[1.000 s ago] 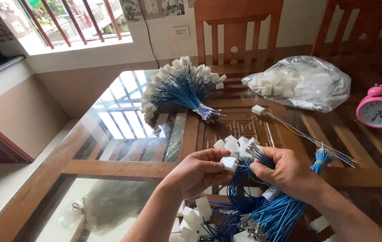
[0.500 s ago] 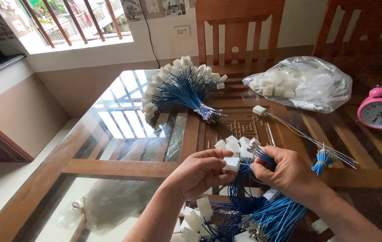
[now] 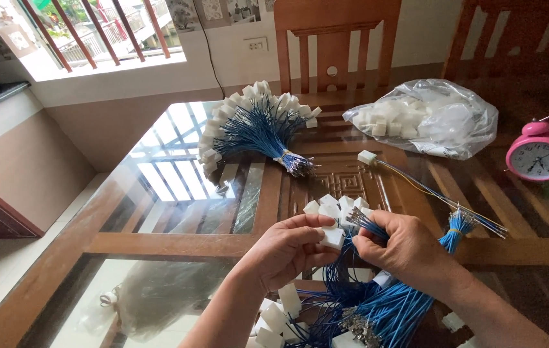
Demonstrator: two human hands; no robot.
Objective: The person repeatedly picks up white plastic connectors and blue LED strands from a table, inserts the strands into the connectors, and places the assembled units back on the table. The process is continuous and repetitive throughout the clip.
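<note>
Nearest, loose blue wires (image 3: 384, 309) are fanning over the glass-and-wood bench (image 3: 177, 245). The left hand (image 3: 287, 248) is pinching a white plastic connector block (image 3: 333, 237) between its fingers; the right hand (image 3: 403, 248) is closing its fingers on thin wire ends (just beside the block). Farther off, a bundled wire fan (image 3: 255, 129), a crinkled clear bag (image 3: 429, 119) and a round pink alarm clock (image 3: 542, 154) are resting.

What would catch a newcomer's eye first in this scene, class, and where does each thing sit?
At the table's near edge, the left hand pinches a white plastic connector while the right hand grips blue wires. Farther back lies a fanned bundle of blue wires with white connectors. A pink alarm clock stands at the right, beside a clear bag of white connectors.
</note>
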